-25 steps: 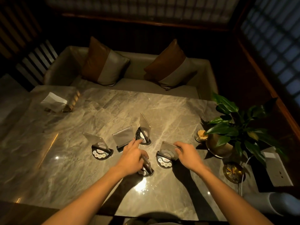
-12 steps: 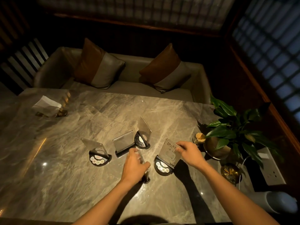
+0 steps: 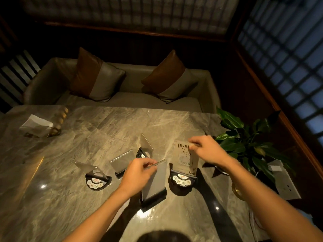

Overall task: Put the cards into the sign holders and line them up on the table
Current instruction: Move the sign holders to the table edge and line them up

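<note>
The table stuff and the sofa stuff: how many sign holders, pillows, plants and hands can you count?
Sign holders: 5, at and
Pillows: 2, at and
Plants: 1
Hands: 2, left hand and right hand
Total: 10

Dim restaurant booth. Marble tabletop (image 3: 87,206); cushioned bench (image 3: 122,96) with two-tone pillows (image 3: 97,79) beyond the hands; napkin holder (image 3: 39,126) far left; potted plant (image 3: 248,144) right; lattice screens (image 3: 283,49).
</note>
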`<action>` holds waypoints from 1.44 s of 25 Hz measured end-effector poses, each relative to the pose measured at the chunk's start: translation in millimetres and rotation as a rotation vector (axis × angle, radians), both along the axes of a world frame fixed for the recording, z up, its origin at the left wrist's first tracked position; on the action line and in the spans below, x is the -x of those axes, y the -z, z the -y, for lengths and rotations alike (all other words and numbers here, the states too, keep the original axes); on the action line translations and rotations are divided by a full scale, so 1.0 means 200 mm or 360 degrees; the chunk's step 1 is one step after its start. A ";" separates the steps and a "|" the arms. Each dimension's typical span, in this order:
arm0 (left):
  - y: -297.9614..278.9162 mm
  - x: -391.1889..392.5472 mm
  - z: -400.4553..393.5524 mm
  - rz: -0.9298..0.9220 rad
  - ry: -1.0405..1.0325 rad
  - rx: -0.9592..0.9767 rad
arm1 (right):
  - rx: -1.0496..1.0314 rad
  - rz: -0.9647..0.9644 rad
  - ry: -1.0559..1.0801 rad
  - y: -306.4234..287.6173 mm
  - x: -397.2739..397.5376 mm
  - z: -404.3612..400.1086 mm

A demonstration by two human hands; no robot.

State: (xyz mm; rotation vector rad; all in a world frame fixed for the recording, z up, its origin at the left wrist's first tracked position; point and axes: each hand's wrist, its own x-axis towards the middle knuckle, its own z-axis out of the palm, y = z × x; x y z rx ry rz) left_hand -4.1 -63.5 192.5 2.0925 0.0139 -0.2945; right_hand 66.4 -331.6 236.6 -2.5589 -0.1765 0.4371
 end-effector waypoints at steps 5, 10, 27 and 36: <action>-0.30 -0.31 0.25 0.0167 0.0155 0.0056 | -0.0077 0.0202 -0.0059 -0.34 -0.30 0.24; -0.47 -0.68 0.58 0.0302 0.0069 0.0001 | -0.0229 0.0273 -0.0016 -0.53 -0.69 0.57; 0.12 -1.80 1.51 0.0050 0.0110 -0.0443 | -0.0039 0.0067 0.0260 0.25 -1.55 1.59; 0.21 -1.91 1.68 -0.0109 0.0473 -0.0529 | -0.0143 -0.0041 0.0262 0.50 -1.59 1.71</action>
